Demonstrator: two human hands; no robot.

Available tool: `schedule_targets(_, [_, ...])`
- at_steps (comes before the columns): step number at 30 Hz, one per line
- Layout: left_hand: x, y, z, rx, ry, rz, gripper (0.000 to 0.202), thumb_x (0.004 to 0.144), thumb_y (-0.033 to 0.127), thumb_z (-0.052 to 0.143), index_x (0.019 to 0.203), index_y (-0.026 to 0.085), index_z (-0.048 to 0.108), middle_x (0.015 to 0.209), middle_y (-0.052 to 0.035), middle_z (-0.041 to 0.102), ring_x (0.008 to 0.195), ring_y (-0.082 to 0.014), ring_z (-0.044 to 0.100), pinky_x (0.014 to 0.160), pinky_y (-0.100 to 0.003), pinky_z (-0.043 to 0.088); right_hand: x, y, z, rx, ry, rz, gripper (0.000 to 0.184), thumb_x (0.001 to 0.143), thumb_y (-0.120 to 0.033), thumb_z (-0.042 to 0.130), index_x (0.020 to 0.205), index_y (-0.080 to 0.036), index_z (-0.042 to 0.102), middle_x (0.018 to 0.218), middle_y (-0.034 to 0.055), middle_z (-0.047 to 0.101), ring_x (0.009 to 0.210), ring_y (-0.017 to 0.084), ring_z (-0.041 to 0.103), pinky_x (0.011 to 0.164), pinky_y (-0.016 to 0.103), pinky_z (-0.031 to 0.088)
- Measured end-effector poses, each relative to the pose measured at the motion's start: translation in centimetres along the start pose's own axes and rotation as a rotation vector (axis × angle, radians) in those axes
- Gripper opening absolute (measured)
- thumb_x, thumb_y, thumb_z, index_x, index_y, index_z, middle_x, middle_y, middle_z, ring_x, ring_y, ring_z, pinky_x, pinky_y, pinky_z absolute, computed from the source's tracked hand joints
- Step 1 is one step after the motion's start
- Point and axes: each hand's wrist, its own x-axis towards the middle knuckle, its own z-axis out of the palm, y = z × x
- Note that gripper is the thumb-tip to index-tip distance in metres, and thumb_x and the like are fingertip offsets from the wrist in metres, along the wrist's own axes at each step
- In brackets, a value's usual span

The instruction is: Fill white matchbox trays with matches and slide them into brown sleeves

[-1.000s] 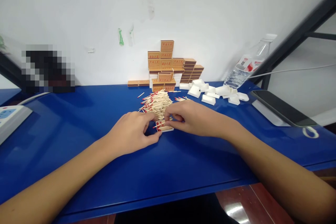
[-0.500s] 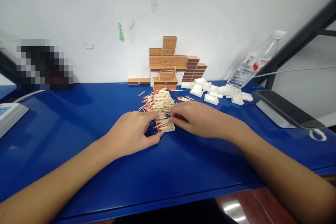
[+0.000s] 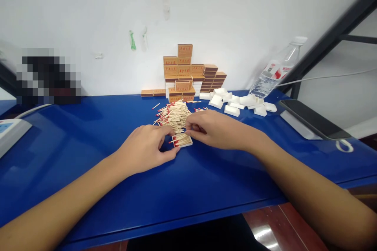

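A small white matchbox tray (image 3: 186, 144) lies on the blue table with red-tipped matches (image 3: 180, 140) inside. My left hand (image 3: 147, 147) curves around its left end, thumb at the near side and fingers at the far side, gripping it. At the tray's right end, my right hand (image 3: 207, 128) is pinched closed over the pale ends of some matches; its fingertips partly hide them. Directly behind the tray is a heap of loose matches (image 3: 175, 115). A few more matches (image 3: 200, 109) lie behind my right hand, partly covered by it.
Stacked orange-brown matchboxes (image 3: 184, 70) stand against the wall. To their right lie several white trays (image 3: 232, 110) in a jumble. A leaning water bottle (image 3: 272, 70), a phone (image 3: 313, 119) propped on a white block and a white device (image 3: 11, 131) flank the work area.
The view has shifted slightly. The matches at the tray's right end lie flatter, and my right fingers remain close over them. My left hand keeps its hold on the tray.
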Motion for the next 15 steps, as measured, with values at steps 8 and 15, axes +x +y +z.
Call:
schedule_targets(8, [-0.04,-0.11,0.15,0.009,0.013,0.020,0.029,0.089,0.044,0.067,0.107,0.022,0.073,0.064,0.0031,0.060,0.057,-0.0147,0.054,0.056,-0.028,0.031,0.00,0.15,0.05,0.016,-0.009,0.003,0.010,0.094,-0.017,0.058,0.085,-0.019,0.059,0.077,-0.0001,0.062,0.067,0.014,0.048,0.066,0.028,0.032])
schedule_targets(15, [-0.01,0.00,0.06,0.024,0.010,0.023,0.030,0.090,0.046,0.065,0.107,0.021,0.072,0.066,0.0025,0.061,0.058,-0.0153,0.054,0.056,-0.029,0.032,0.03,-0.66,0.13,0.038,-0.054,0.020,0.011,0.095,-0.017,0.060,0.084,-0.019,0.059,0.086,0.0033,0.066,0.072,0.015,0.052,0.067,0.028,0.033])
